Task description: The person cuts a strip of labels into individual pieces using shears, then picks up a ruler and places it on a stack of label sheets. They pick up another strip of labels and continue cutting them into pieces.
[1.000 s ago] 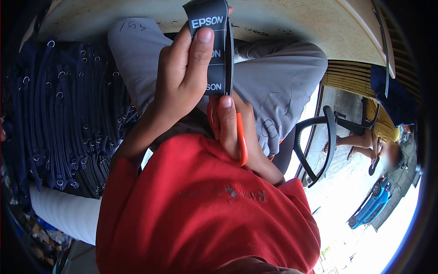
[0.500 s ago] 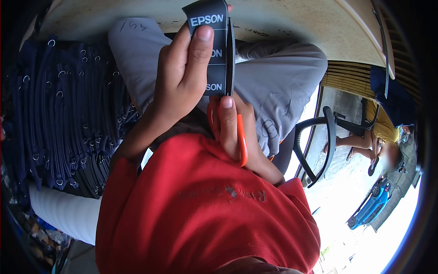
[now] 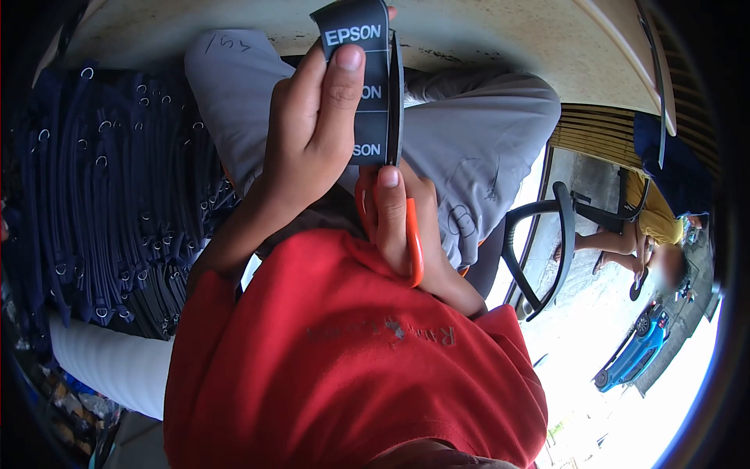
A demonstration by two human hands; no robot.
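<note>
My left hand (image 3: 312, 125) pinches a dark label strip (image 3: 373, 133) printed with EPSON several times, its thumb lying over the front and the strip's top end curling above. My right hand (image 3: 394, 211) is closed round the orange-handled scissors (image 3: 415, 242), thumb through the handle. The dark blades point upward along the strip's right edge, close beside it. Whether the blades touch the strip cannot be told. Both hands are over my lap, between grey trouser legs and a red shirt.
Many dark straps with metal rings (image 3: 101, 195) hang at the left, above a white roll (image 3: 117, 363). A pale table edge (image 3: 484, 31) crosses the top. A black chair armrest (image 3: 562, 250) is at the right; beyond it, a person (image 3: 660, 211) sits outside near a blue car (image 3: 637, 352).
</note>
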